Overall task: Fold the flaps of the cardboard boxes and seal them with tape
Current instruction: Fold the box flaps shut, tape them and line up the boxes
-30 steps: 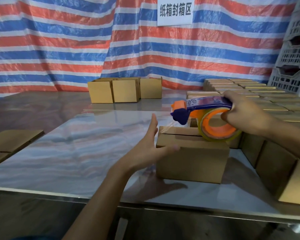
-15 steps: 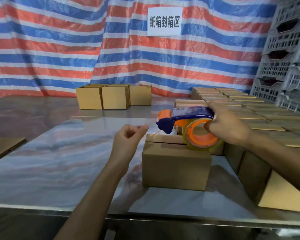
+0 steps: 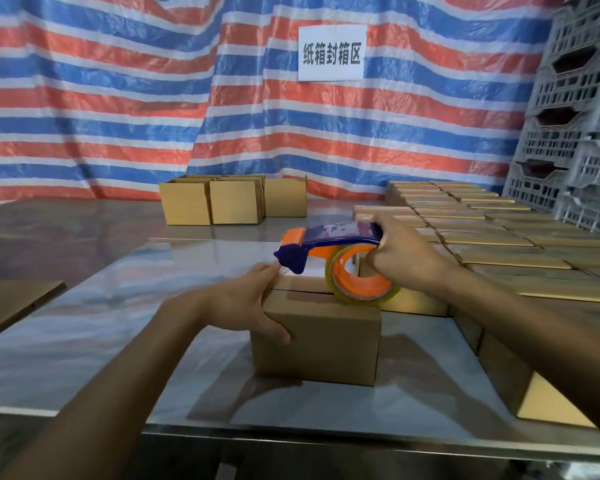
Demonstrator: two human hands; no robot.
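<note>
Seen from a head-worn camera looking down: two bare arms reach over a glossy, reflective table point(image 3: 84, 323). A small cardboard box point(image 3: 319, 344) stands between the hands with its flaps folded down. Its centre seam point(image 3: 302, 291) runs as a dark line from the left hand's fingertips across toward the right hand.

The left hand point(image 3: 246, 306) rests on the box's nearest top corner. Its fingers lie fairly straight along the edge and its thumb is spread on the front face, curled round nothing. Its index fingertip sits just under the blue nose of the tape dispenser point(image 3: 326, 237) (a clear tape end may be pinned there; too faint to tell).

The right hand point(image 3: 406, 261) is clamped round the dispenser's rear, and the tape roll point(image 3: 361, 285) touches the box top at that hand's end of the seam. The dispenser lies along the seam, nose toward the left hand, so the coming pull likely runs along that line, away from the left hand.

The slick table could let the box slide, so the left hand's bracing matters. Room is tight beyond the right hand, where stacked flat cartons point(image 3: 482, 233) crowd close. Past both hands, well apart, three open boxes point(image 3: 232, 202) stand before a striped tarp point(image 3: 118, 98).
</note>
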